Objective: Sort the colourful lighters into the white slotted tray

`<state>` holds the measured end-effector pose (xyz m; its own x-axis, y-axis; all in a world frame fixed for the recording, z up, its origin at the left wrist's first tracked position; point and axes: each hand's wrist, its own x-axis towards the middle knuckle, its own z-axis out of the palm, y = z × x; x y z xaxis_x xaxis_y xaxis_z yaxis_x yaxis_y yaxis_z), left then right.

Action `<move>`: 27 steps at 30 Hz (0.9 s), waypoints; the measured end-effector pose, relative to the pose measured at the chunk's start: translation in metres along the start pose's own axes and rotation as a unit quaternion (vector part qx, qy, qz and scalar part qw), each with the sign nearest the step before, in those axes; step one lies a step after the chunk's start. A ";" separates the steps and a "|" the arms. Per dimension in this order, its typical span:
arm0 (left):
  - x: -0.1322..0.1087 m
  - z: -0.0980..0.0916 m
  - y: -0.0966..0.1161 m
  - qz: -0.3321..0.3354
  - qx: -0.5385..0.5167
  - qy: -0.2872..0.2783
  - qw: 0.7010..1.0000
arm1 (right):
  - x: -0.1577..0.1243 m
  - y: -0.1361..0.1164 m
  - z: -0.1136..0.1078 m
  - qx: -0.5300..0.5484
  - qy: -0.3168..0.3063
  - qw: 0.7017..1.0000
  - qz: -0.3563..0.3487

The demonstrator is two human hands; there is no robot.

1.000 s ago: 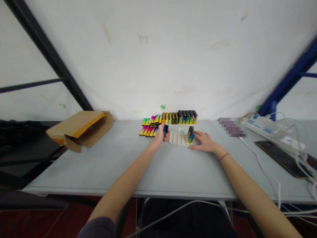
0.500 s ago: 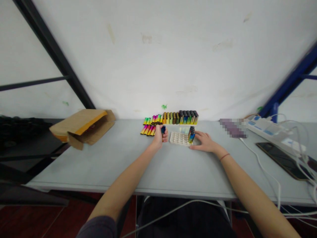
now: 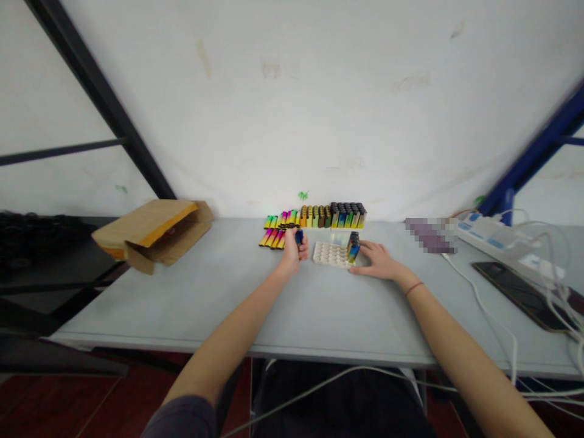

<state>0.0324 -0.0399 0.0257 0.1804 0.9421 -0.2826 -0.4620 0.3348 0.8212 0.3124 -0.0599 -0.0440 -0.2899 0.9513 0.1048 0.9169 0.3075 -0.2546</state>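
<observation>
Head camera: the left hand (image 3: 291,255) grips a blue lighter (image 3: 298,237); the open right hand (image 3: 376,261) rests on the surface (image 3: 219,298), just beside stacked lighters (image 3: 353,246) and a white tray (image 3: 331,254).

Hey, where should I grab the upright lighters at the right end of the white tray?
Pinch their coloured bodies from the right, where your right hand lies. The lighters stand tall and narrow at the end of the honeycomb tray, so fingers closing from the side can clear the tray. How many stand there is hard to tell.
</observation>
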 end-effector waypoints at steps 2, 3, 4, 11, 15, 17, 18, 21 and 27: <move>0.000 -0.001 0.001 -0.001 0.001 -0.002 1.000 | 0.000 0.000 0.000 -0.001 -0.001 1.000 0.001; -0.001 -0.002 0.001 0.001 0.001 -0.002 1.000 | 0.000 0.000 0.000 -0.001 -0.001 1.000 0.000; -0.001 -0.002 0.002 0.006 0.001 0.001 1.000 | 0.000 0.001 0.000 -0.001 -0.002 1.000 -0.001; 0.003 -0.002 -0.006 0.065 0.028 0.008 0.997 | 0.000 0.000 -0.001 0.002 -0.003 1.000 0.001; 0.003 0.002 -0.023 0.154 0.156 -0.058 0.974 | -0.001 -0.003 -0.003 0.003 -0.008 1.000 0.000; -0.001 0.005 -0.033 0.226 0.235 -0.106 0.939 | -0.001 -0.004 -0.004 0.003 -0.008 1.000 -0.002; -0.003 0.006 -0.037 0.263 0.274 -0.128 0.916 | -0.001 -0.004 -0.004 0.003 -0.007 1.000 -0.003; -0.007 0.009 -0.046 0.364 0.372 -0.184 0.834 | -0.001 -0.003 -0.003 0.006 0.000 1.000 -0.002; -0.002 0.011 -0.058 0.398 0.457 -0.230 0.761 | -0.001 -0.004 -0.002 0.013 0.004 1.000 0.001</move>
<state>0.0686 -0.0611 -0.0161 0.5418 0.6632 0.5164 0.1750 -0.6899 0.7024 0.3094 -0.0627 -0.0407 -0.2858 0.9518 0.1111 0.9099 0.3059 -0.2801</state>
